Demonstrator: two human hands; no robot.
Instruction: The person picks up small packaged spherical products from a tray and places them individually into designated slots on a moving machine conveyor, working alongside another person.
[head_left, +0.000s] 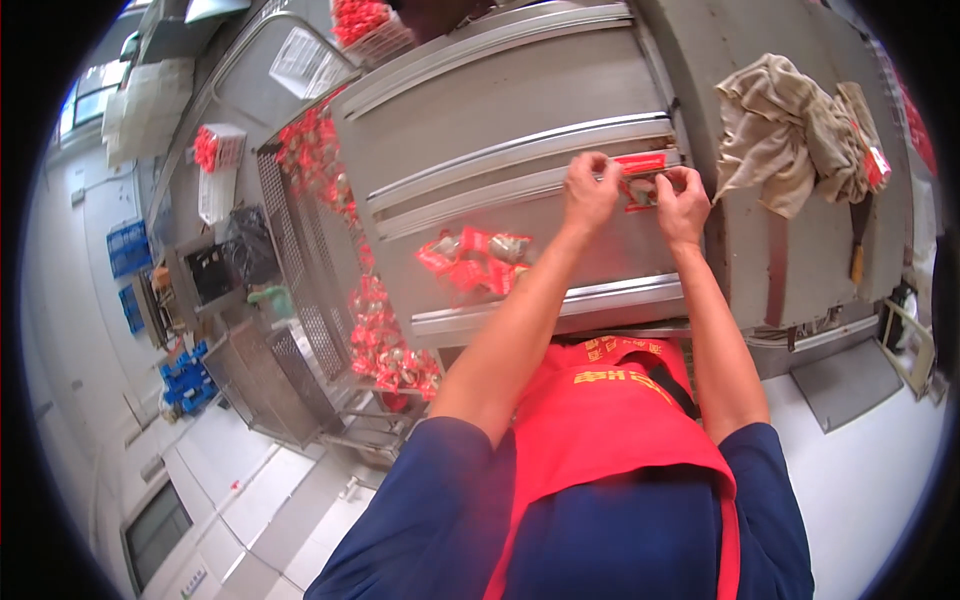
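A red-and-clear plastic packet with something pale inside lies between my hands, over the right end of a metal work surface. My right hand pinches the packet's right edge. Fingertips of my left hand are bent together near its left side; whether they grip it, I cannot tell. Just above the packet is a flat red strip in the metal channel. Several similar red packets lie in a loose pile on the surface, left of my left forearm.
Many red packets fill a perforated metal tray at the left. A beige cloth and a scraper-like tool with a yellow handle lie on the machine at the right. White baskets stand at the upper left. Someone's dark clothing shows at the top edge.
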